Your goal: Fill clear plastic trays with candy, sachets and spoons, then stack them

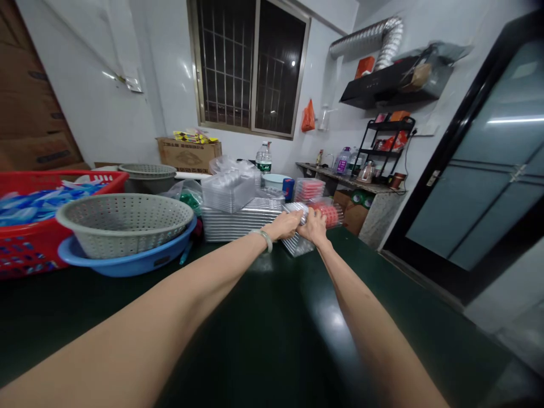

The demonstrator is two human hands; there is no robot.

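Both my arms reach forward over the dark green table. My left hand (285, 225), a pale bangle at its wrist, is closed on the left side of a small stack of clear plastic trays (296, 208). My right hand (313, 226) grips the same stack from the right, its fingers partly hidden. More clear trays (297, 247) rest on the table just below my hands. Left of them is a long row of nested clear trays (238, 221), with clear plastic containers (232, 190) piled on top. Red items in clear packaging (329, 215) lie right beside my right hand.
At left, a grey colander (125, 224) sits in a blue basin (123, 266), near a red basket (25, 241) of blue packets. A cardboard box (189, 156) and a water bottle (264, 158) stand behind. A black-framed door (480, 164) is at right.
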